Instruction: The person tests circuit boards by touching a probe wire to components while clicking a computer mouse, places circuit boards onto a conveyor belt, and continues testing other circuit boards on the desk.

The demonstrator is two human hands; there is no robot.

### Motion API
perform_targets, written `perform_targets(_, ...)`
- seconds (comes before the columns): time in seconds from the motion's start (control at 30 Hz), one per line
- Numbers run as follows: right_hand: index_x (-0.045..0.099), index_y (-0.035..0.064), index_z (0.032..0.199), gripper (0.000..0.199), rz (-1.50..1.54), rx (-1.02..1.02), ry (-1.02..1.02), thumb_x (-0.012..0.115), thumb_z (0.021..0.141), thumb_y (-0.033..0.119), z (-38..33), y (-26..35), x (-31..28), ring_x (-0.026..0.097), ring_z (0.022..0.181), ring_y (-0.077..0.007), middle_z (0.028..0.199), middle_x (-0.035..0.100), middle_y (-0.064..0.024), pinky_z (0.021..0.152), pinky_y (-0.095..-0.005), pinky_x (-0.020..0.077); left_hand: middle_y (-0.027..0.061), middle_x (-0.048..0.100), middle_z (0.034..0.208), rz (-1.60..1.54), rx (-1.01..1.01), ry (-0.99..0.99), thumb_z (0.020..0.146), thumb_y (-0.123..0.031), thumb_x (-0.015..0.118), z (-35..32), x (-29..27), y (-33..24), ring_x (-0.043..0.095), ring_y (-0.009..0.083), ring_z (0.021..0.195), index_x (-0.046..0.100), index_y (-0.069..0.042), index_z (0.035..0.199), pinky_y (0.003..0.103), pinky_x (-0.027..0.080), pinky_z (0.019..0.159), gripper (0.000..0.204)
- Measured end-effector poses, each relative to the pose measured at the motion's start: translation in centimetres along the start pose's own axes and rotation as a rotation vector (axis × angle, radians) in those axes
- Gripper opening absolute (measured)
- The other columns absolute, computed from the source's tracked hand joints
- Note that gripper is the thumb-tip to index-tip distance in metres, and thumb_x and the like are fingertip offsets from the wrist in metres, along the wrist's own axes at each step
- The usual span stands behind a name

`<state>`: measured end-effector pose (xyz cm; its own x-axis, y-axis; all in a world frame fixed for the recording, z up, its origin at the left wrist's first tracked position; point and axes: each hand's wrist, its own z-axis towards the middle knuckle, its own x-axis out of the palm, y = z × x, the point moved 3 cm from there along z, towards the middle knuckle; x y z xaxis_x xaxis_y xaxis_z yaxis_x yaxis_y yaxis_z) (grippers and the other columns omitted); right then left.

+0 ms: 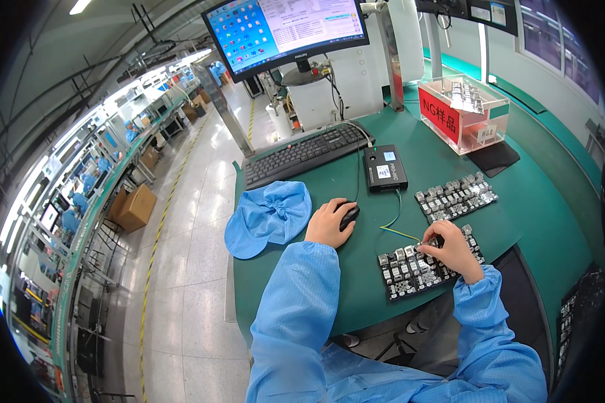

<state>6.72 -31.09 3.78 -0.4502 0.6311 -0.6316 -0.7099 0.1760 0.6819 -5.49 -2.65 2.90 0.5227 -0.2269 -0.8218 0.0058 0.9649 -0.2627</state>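
Observation:
My left hand (pixel 327 225) rests over a black computer mouse (pixel 349 216), fingers curved around it. My right hand (pixel 453 250) is closed in a pinch above the nearer black tray (pixel 405 293), at the end of a thin yellow-green cable (pixel 398 232). What sits at the cable's tip is hidden by the fingers. Rows of small silvery parts (pixel 410 267) fill this tray. Behind it lies a second tray with similar parts (pixel 456 197). The cable runs back to a black box with a small lit screen (pixel 385 168).
A blue cloth cap (pixel 269 216) lies left of my left hand on the green mat (pixel 339 287). Farther back are a black keyboard (pixel 309 154) and a monitor (pixel 289 32). At the back right stands a clear box with a red label (pixel 464 117), several silvery parts on top.

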Motion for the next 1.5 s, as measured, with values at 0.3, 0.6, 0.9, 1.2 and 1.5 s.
perform_targets(0.3, 0.062, 0.0066, 0.079, 0.022, -0.005, -0.009, 0.009, 0.08, 0.076, 0.019, 0.3, 0.4, -0.2, 0.057, 0.084, -0.0246, 0.082, 0.062, -0.0054, 0.077, -0.037, 0.0452, 0.0088, 0.055, 0.127, 0.004, -0.025, 0.02, 0.083, -0.022, 0.071, 0.1, 0.0, 0.1, 0.06, 0.0329, 0.107, 0.062, -0.018, 0.126, 0.042, 0.05, 0.094, 0.044)
perform_targets(0.6, 0.063, 0.0054, 0.081, 0.02, 0.001, -0.045, -0.017, 0.08, 0.074, 0.014, 0.0, 0.3, -0.1, 0.056, 0.08, -0.021, 0.08, 0.059, -0.0048, 0.071, -0.0337, 0.0446, 0.0093, 0.055, 0.127, -0.005, -0.02, 0.019, 0.083, -0.021, 0.071, 0.1, -0.2, -0.2, 0.06, 0.0337, 0.108, 0.061, -0.017, 0.126, 0.042, 0.05, 0.094, 0.045)
perform_targets(0.9, 0.066, 0.0077, 0.087, 0.022, 0.036, -0.01, 0.008, 0.08, 0.075, 0.018, -0.2, -0.2, 0.1, 0.058, 0.086, -0.0224, 0.085, 0.063, -0.0036, 0.079, -0.0353, 0.046, 0.0129, 0.057, 0.125, -0.032, 0.008, 0.002, 0.081, -0.02, 0.071, 0.0, 0.1, -0.1, 0.059, 0.0357, 0.109, 0.063, -0.014, 0.123, 0.042, 0.049, 0.094, 0.043)
perform_targets(1.2, 0.068, 0.0089, 0.087, 0.015, -0.138, -0.211, -0.004, 0.077, 0.079, 0.019, 0.5, 0.2, -0.1, 0.058, 0.091, -0.0261, 0.089, 0.061, -0.0049, 0.082, -0.0381, 0.0437, 0.012, 0.059, 0.124, -0.038, 0.005, 0.012, 0.081, -0.015, 0.072, 0.9, -0.7, -0.2, 0.059, 0.0342, 0.112, 0.064, -0.011, 0.122, 0.041, 0.049, 0.096, 0.043)
perform_targets(1.5, 0.068, 0.0008, 0.082, 0.011, 0.146, -0.026, 0.0, 0.075, 0.08, 0.008, 0.7, -0.8, -6.4, 0.062, 0.089, -0.0186, 0.089, 0.065, -0.0065, 0.083, -0.0317, 0.0485, 0.01, 0.058, 0.125, -0.031, -0.022, 0.03, 0.082, -0.016, 0.071, 0.2, -0.6, -0.4, 0.058, 0.033, 0.114, 0.063, -0.013, 0.124, 0.04, 0.048, 0.098, 0.043)
